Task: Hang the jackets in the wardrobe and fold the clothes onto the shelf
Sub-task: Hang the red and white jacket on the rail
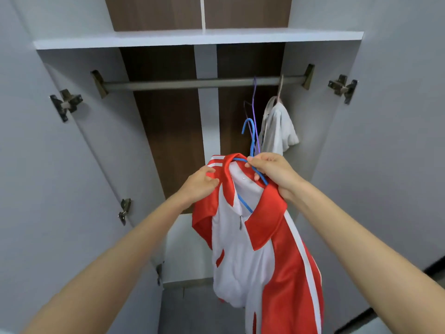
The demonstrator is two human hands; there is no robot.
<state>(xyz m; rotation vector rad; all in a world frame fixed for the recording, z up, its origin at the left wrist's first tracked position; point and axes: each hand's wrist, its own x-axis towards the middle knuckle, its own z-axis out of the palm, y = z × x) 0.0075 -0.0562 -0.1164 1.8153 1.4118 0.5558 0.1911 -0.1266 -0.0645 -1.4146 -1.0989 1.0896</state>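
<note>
A red and white jacket [262, 239] hangs in front of the open wardrobe, with a blue hanger [250, 138] threaded inside its collar. My left hand [201, 180] pinches the red collar on the left side. My right hand [272, 171] grips the blue hanger's wire and the jacket's right shoulder. The hanger's hook points up, below the metal rail [192, 83] and apart from it. On the rail's right end hang an empty purple hanger [254, 102] and a white garment [279, 127].
Both grey wardrobe doors [60, 165] stand open to the sides, with metal hinges showing. A white shelf [197, 37] runs above the rail. The rail's left and middle stretch carries nothing. The wardrobe's floor lies below the jacket.
</note>
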